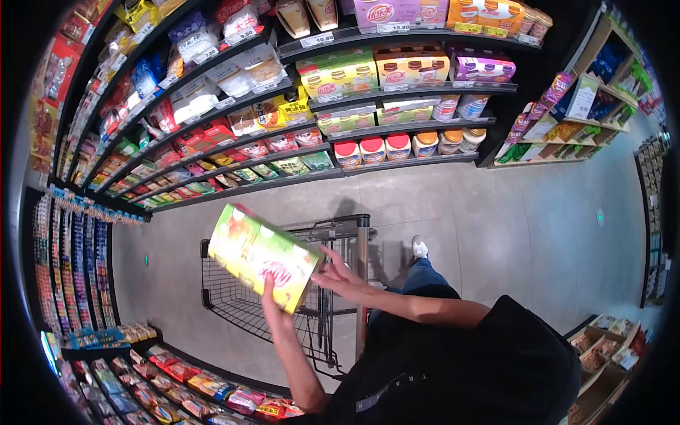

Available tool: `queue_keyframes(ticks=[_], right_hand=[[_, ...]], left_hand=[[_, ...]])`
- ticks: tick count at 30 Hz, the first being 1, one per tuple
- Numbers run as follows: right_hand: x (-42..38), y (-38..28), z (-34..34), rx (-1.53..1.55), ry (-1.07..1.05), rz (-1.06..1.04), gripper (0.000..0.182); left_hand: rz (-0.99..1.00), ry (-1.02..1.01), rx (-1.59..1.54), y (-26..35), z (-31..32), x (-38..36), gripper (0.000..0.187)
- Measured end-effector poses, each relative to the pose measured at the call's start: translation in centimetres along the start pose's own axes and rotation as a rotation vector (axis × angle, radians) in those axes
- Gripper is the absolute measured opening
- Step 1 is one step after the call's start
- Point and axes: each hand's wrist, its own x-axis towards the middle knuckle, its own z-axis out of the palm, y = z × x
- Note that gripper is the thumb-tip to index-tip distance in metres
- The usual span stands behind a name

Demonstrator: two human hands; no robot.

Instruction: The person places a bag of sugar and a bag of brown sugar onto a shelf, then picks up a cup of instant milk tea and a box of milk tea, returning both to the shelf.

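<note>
A green and yellow milk tea multipack [248,244] is held tilted above a shopping cart [241,294]. My left hand [274,301] grips its lower edge, with the thumb lying on the printed face and the other fingers hidden behind. At the pack's right end, my right hand [338,274] holds on with fingers bent around the corner, partly out of sight. Under the pack, the cart's black wire basket shows in part, and its handle [363,248] stands close beside my right wrist.
Ahead, a shelf unit holds similar multipacks [338,74] and a row of jars [398,147]. Bagged goods [195,42] fill the curved shelves on the left. More packets [212,386] line the lower left. A wooden rack [595,92] stands right. Grey floor [489,212] surrounds the cart.
</note>
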Motion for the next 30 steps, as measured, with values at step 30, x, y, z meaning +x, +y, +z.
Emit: queue_keyframes(ticks=[30], right_hand=[[-0.6, -9.7, -10.7, -0.149, 0.168, -0.149, 0.103]], left_hand=[[0.045, -0.154, -0.343, -5.5, 9.1, -1.1, 0.060]])
